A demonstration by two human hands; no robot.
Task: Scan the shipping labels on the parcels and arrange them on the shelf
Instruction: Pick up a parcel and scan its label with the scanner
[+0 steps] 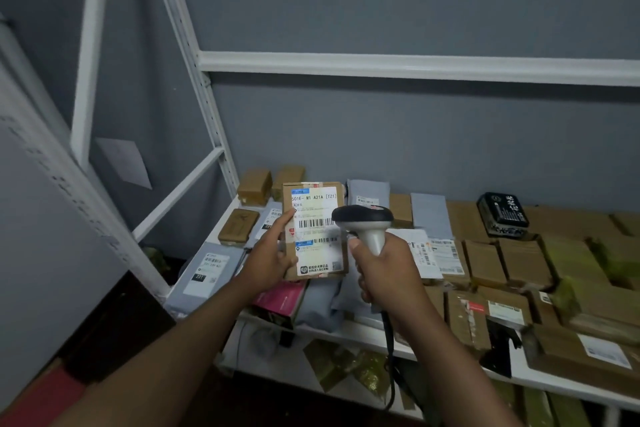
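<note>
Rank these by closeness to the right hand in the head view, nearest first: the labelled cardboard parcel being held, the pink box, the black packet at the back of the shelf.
From the right hand, which grips the scanner:
1. Labelled cardboard parcel, just to its left, held in the left hand.
2. Pink box, lower left, at the shelf's front edge.
3. Black packet, far back right, by the wall.

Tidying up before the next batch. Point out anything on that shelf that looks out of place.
The pink box juts past the shelf's front edge, under the parcel the left hand holds, and might slip off. The black pack stands out among brown parcels. Nothing looks damaged.
</note>
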